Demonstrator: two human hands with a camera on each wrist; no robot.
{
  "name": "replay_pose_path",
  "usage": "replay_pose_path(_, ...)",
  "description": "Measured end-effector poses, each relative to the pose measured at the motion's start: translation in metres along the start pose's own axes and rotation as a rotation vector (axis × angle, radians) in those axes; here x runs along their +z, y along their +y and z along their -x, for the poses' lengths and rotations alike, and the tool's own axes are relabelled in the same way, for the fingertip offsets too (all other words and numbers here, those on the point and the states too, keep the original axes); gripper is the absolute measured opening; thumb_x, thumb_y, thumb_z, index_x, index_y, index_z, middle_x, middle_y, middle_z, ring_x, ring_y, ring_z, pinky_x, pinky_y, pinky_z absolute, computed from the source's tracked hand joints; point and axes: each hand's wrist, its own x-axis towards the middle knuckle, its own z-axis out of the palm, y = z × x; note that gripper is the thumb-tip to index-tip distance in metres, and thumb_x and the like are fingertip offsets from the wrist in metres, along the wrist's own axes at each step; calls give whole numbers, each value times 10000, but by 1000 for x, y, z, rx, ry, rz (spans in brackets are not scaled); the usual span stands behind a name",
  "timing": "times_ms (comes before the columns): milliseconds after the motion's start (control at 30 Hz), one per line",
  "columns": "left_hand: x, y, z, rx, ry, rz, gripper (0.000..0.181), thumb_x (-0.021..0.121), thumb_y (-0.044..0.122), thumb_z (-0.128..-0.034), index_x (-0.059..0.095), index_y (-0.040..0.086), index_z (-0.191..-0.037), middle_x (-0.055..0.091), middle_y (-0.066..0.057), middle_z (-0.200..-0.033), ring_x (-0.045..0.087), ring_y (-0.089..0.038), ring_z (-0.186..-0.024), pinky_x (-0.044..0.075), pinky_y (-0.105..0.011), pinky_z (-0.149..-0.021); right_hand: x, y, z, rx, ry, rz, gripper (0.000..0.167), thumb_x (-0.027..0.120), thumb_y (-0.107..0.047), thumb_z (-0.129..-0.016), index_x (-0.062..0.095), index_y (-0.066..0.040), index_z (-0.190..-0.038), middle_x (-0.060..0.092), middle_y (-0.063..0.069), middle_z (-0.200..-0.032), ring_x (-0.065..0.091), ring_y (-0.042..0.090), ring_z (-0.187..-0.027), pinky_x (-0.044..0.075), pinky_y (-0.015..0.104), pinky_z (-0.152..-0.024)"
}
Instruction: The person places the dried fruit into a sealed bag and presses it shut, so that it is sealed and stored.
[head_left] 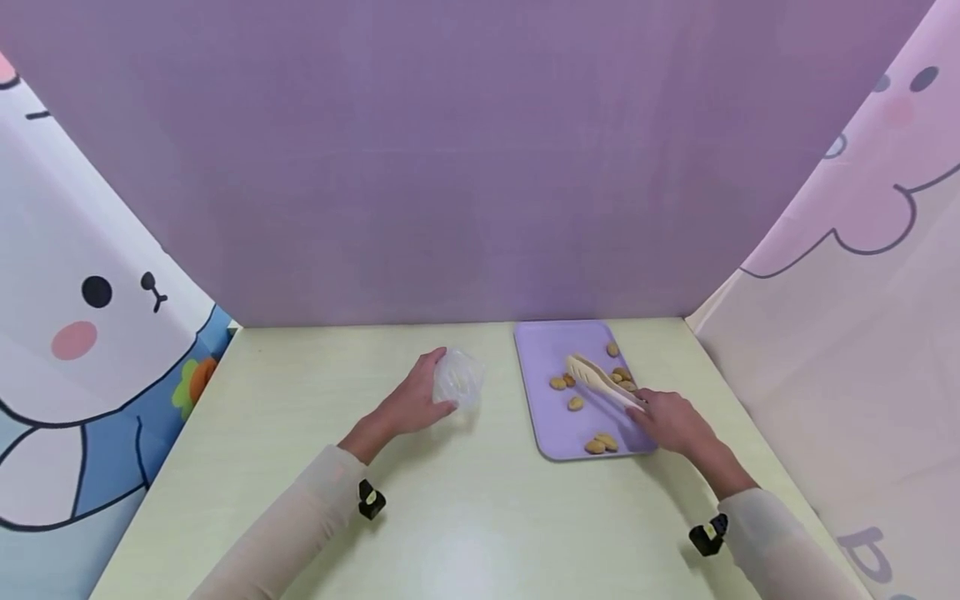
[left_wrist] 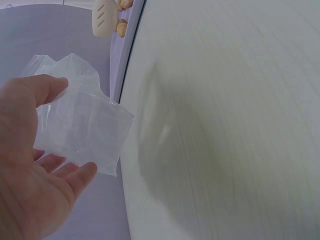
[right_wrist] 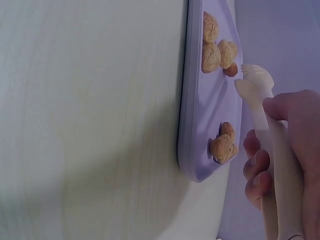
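Observation:
My left hand (head_left: 414, 402) holds a clear plastic bag (head_left: 457, 379) above the table, left of the tray. In the left wrist view the thumb lies on one side of the bag (left_wrist: 82, 117) and the fingers on the other. My right hand (head_left: 672, 422) grips cream-coloured tongs (head_left: 600, 383) over the purple tray (head_left: 543, 425). The tong tips stand a little apart in the right wrist view, and I see nothing between them. Several wrinkled tan nuts (right_wrist: 211, 56) lie scattered on the tray, some in small clusters; the tongs and hand partly cover the right side.
The pale table (head_left: 480, 517) meets a purple backdrop (head_left: 465, 167) at its far edge, close behind the tray. Printed cartoon cloths hang at the left (head_left: 90, 333) and right (head_left: 862, 350). A small black camera (head_left: 371, 500) sits at each wrist.

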Motion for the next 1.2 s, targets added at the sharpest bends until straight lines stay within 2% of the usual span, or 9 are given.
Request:
replay_pose_path(267,0,-4,0,41,14,-33,906,734,237,-858,236,1,-1577,354,-231,-1539,472,-373,-1337,435,-573,-1113,2,-2,0,-2,-19,10,402,605,-276,-982,646,21,-1250,732,167,-921,645,287,-742,510,463,-623)
replay_pose_path(533,0,-3,1,23,10,-34,907,731,242,-863,230,1,-1580,349,-238,-1558,443,-384,-1383,410,-566,-1139,3,-3,-1,-10,-15,25,380,609,-286,-976,666,2,-1217,729,146,-891,645,286,-736,512,464,-626)
replay_pose_path(800,2,-5,0,9,-9,-16,907,718,243,-877,214,-9,-1588,341,-236,-1592,401,-387,-1422,381,-581,-1158,2,-4,0,-41,-12,56,435,617,-285,-975,675,40,-1257,749,225,-1030,703,407,-864,554,532,-707)
replay_pose_path(900,2,-6,-1,0,-14,-16,914,722,257,-882,209,1,-1594,341,-230,-1595,408,-382,-1414,387,-581,-1153,3,-3,0,-54,3,70,423,631,-280,-967,687,42,-1235,750,227,-1026,704,418,-864,558,542,-718)
replay_pose_path(1200,0,-5,0,-23,-18,8,905,727,255,-887,219,0,-1591,358,-235,-1582,427,-385,-1390,393,-591,-1142,0,-3,-2,-41,31,83,407,648,-283,-956,702,9,-1235,741,153,-888,643,276,-715,522,466,-629)
